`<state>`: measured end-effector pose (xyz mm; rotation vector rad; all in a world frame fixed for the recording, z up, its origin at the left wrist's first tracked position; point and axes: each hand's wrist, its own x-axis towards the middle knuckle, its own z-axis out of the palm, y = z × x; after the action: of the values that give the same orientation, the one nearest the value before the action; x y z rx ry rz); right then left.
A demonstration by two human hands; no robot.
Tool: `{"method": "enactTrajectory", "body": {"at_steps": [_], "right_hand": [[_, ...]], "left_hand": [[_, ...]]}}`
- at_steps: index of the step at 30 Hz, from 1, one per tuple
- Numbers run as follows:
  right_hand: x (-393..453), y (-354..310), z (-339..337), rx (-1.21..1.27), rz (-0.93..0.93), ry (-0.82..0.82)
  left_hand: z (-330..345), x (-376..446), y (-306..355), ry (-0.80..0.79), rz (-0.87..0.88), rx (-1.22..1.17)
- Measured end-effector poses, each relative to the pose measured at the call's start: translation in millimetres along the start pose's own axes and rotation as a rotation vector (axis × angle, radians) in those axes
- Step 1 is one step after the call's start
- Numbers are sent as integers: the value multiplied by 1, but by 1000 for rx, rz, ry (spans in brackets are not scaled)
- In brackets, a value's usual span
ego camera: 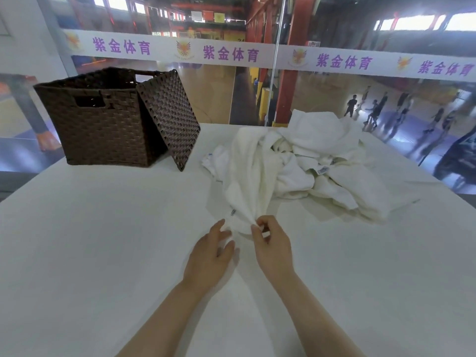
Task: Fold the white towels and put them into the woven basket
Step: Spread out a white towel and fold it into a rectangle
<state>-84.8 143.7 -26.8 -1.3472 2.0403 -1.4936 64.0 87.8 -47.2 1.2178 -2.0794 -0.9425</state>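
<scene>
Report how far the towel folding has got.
Done: nothing folded shows; the woven basket stands open, its lid leaning against it. In hand: the right hand pinches one towel drawn from the pile; the left hand touches it. Left: fold every towel and basket it.

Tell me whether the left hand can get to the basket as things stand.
Probably yes. The left hand is open beside the towel, and only bare table lies between it and the basket; the lid leans on its far side.
</scene>
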Motion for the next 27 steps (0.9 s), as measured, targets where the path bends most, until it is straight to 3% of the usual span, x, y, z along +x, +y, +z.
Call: {"method": "enactTrajectory", "body": {"at_steps": [7, 12, 15, 19, 21, 24, 27], "right_hand": [[-59, -20, -2, 130, 104, -174], [-68, -21, -3, 166, 80, -228], [-54, -20, -4, 283, 185, -168], [-16, -14, 1, 556, 449, -18], [11, -7, 1, 569, 515, -10], [46, -4, 1, 745, 574, -100], [75, -6, -2, 910, 594, -71]], "left_hand": [[5, 4, -8, -30, 203, 75], [1, -5, -2, -43, 300, -58], [-6, -6, -10, -8, 185, -214], [-13, -6, -10, -1, 193, -277], [-15, -4, -17, -8, 303, -155], [-19, 1, -31, -23, 541, 229], [-28, -3, -34, -16, 630, 366]]}}
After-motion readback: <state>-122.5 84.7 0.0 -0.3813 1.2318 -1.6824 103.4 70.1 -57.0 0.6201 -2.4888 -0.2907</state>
